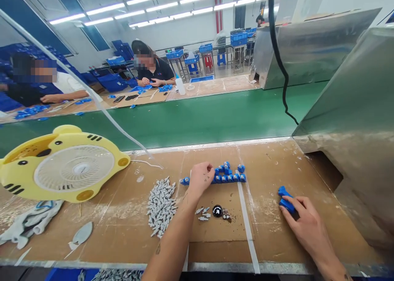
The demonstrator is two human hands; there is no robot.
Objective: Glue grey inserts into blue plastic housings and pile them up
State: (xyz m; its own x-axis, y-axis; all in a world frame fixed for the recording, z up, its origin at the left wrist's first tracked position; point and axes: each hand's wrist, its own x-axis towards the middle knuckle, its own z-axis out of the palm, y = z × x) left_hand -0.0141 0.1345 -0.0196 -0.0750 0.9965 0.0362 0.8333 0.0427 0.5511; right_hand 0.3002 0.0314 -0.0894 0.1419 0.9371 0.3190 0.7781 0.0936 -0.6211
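My left hand (201,177) is over a row of small blue plastic parts (229,178), its fingers curled together; whatever they hold is hidden. A few more blue parts (227,166) stand just behind that row. At the right, my right hand (308,227) has thumb and fingers around a blue plastic part (287,206) on the cardboard. Another blue part (281,190) lies against its far end. Left of my left forearm is a heap of small grey plastic pieces (161,207). Several loose grey pieces (203,214) lie by a round black dish (217,210).
A yellow animal-shaped fan (74,166) stands at the left, with a grey glove (30,223) in front. A metal housing (353,149) bounds the right side. Beyond the green belt (200,118), two people sit at another bench. A black cable (278,59) hangs down.
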